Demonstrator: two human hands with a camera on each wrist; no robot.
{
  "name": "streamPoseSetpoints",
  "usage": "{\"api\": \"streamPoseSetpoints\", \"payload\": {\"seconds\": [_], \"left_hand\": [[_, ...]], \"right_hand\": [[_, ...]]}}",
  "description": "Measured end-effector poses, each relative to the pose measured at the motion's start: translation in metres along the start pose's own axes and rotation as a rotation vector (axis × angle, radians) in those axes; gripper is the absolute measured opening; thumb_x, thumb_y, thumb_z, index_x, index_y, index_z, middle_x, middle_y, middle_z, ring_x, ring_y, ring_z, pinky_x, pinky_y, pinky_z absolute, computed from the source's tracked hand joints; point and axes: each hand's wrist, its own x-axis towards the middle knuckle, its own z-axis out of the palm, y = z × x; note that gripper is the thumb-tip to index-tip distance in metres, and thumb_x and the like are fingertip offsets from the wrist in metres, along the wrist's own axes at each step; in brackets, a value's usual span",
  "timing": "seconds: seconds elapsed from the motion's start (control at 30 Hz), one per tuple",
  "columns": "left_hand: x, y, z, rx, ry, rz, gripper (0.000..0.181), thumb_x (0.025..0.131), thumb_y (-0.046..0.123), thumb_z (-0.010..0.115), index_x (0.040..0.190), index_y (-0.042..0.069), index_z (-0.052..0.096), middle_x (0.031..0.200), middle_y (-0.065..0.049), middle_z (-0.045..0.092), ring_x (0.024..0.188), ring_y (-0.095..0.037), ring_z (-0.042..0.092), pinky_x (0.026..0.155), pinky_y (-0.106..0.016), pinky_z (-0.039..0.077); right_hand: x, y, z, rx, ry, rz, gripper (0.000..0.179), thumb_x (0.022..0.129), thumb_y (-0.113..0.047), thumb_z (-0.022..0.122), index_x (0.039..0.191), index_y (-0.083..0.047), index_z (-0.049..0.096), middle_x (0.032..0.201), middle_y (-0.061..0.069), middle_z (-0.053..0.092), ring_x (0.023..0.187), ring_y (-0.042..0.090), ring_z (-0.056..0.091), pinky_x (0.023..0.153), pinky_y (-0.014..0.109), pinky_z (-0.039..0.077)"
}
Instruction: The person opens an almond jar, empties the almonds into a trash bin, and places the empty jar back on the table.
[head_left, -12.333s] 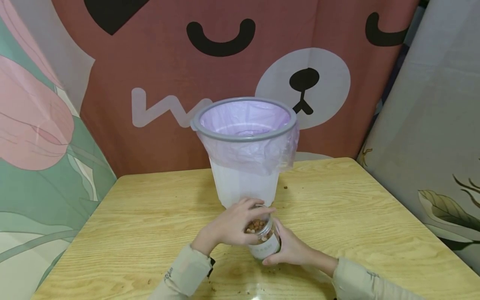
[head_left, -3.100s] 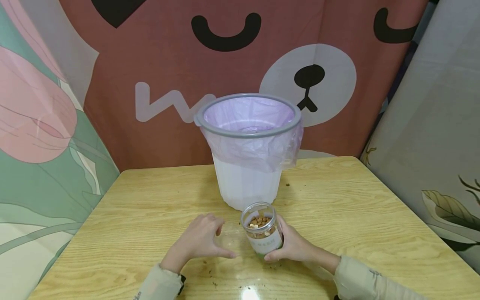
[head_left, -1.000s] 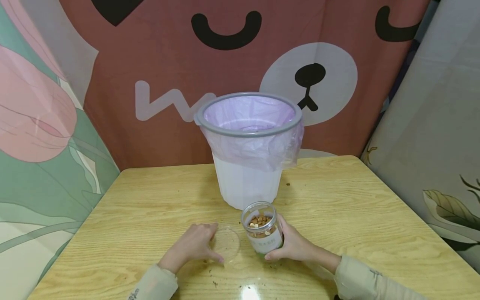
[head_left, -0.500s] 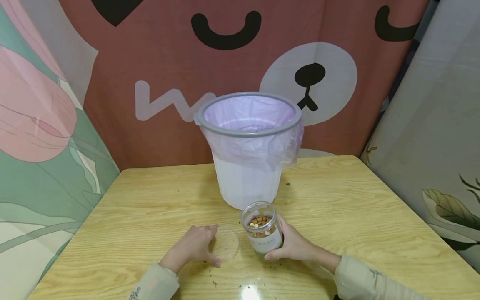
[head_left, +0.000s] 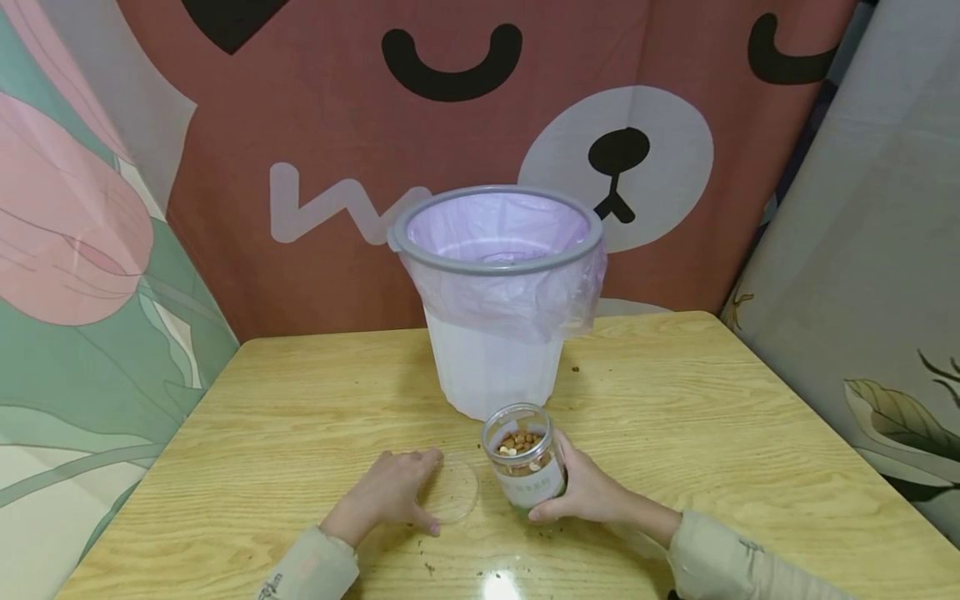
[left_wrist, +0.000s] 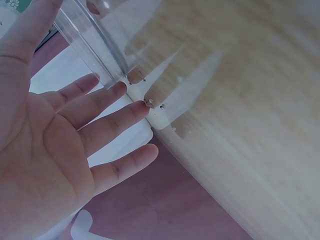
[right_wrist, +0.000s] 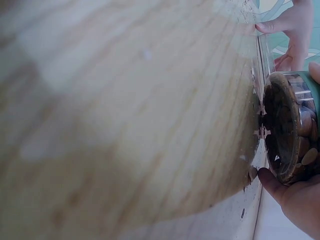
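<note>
Right grip (head_left: 583, 490) clasps that lidless clear round jar (head_left: 529, 486), left grip (head_left: 392, 485)'s spread beside the clear plastic lid (head_left: 459, 490), so bumps could spill brown nuts (head_left: 521, 442).

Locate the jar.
Head view: the open jar is low, just right of centre, in the right hand, in front of the white bin, right of the clear lid.

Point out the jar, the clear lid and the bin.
Jar (head_left: 531, 487): head view, front label.
Clear lid (head_left: 456, 490): head view, its flat face.
Bin (head_left: 495, 371): head view, white front wall.

Jar (head_left: 531, 485) before bin (head_left: 495, 367), beside lid (head_left: 456, 490)
</note>
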Motion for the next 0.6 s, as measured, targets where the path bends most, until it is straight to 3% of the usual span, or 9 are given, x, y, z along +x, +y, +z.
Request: {"api": "streamPoseSetpoints", "payload": {"seconds": [0.3, 0.4, 0.6], "left_hand": [[-0.001, 0.000, -0.003, -0.105, -0.041, -0.028, 0.110, 0.047, 0.045, 0.077, 0.133, -0.005, 0.032, 0.127, -0.020, 0.047, 0.112, -0.038, 0.046, 0.084, -0.067, 0.027], [-0.001, -0.001, -0.005, -0.110, -0.026, -0.022, 0.108, 0.050, 0.047, 0.076, 0.133, -0.006, 0.031, 0.130, -0.021, 0.042, 0.114, -0.038, 0.044, 0.084, -0.066, 0.027], [0.001, 0.001, -0.011, -0.049, 0.008, -0.042, 0.092, 0.064, 0.054, 0.069, 0.130, -0.001, 0.038, 0.127, -0.020, 0.046, 0.112, -0.038, 0.046, 0.086, -0.062, 0.029]], "right_hand": [[0.000, 0.001, 0.000, 0.025, -0.003, -0.001, 0.105, 0.061, -0.020, 0.082, 0.139, -0.005, 0.014, 0.123, 0.004, 0.049, 0.107, 0.020, 0.051, 0.089, 0.039, 0.038], [0.000, 0.000, 0.000, 0.030, -0.006, 0.006, 0.105, 0.061, -0.020, 0.082, 0.140, -0.006, 0.013, 0.124, 0.004, 0.049, 0.107, 0.020, 0.051, 0.089, 0.039, 0.038], [0.001, 0.000, 0.000, 0.032, -0.010, 0.011, 0.106, 0.062, -0.019, 0.081, 0.140, -0.004, 0.012, 0.124, 0.004, 0.049, 0.107, 0.020, 0.050, 0.089, 0.039, 0.038]]}}
